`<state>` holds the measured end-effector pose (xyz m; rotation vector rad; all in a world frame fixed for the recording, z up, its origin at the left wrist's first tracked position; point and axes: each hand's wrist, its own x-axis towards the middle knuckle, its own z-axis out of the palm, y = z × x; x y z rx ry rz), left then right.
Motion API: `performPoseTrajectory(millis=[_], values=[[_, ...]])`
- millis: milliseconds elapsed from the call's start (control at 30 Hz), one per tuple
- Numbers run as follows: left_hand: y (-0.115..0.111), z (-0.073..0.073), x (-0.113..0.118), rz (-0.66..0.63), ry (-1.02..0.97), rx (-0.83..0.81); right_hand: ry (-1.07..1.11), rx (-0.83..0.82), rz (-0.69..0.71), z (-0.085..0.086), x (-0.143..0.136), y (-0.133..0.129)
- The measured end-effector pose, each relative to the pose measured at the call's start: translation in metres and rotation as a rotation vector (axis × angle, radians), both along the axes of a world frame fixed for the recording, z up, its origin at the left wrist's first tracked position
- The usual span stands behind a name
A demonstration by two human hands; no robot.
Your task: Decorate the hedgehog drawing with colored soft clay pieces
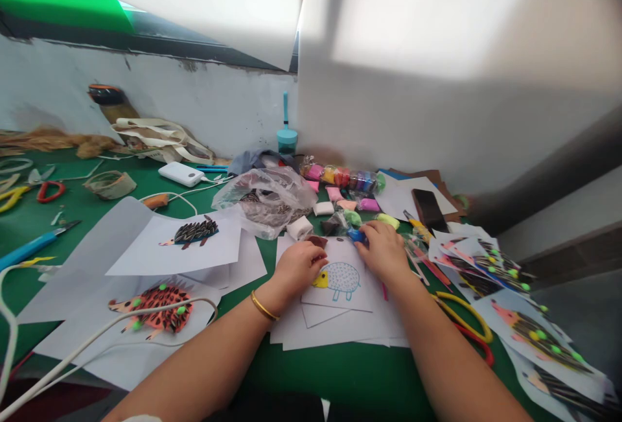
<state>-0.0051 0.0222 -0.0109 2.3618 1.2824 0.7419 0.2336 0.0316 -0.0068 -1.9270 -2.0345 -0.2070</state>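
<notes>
A sheet with a hedgehog drawing [343, 281], yellow-faced with a blue dotted body, lies on stacked white paper in front of me. My left hand [300, 268] rests at its left edge with curled fingers; whatever they hold, if anything, is hidden. Just beyond those fingertips is a small brown piece [318, 241]. On the far right side of the drawing, my right hand [385, 250] has its fingers closed on a small blue clay packet [356, 235]. Several coloured clay packets [369, 205] lie beyond both hands, beside a clear plastic bag of seeds [272, 205].
Finished seed hedgehogs [183, 233] on paper lie left, with more hedgehog pictures [539, 338] at right. White cables [121, 318] cross the left side. Yellow-and-red scissors [469, 318] and a phone [428, 209] are at right. A wall [437, 124] rises behind the table.
</notes>
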Motion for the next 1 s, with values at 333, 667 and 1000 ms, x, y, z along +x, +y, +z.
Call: performPoseTrajectory(millis=[333,667,1000], values=[[0.000,-0.003,0.000,0.036,0.042,-0.005,0.010,0.037,-0.038,0.002,-0.003,-0.006],[-0.001,0.002,0.000,0.048,0.022,-0.028,-0.074,-0.121,-0.022,0.001,-0.017,-0.021],[0.001,0.001,0.000,0.043,-0.018,-0.021,-0.010,-0.014,-0.035,-0.003,-0.005,-0.027]])
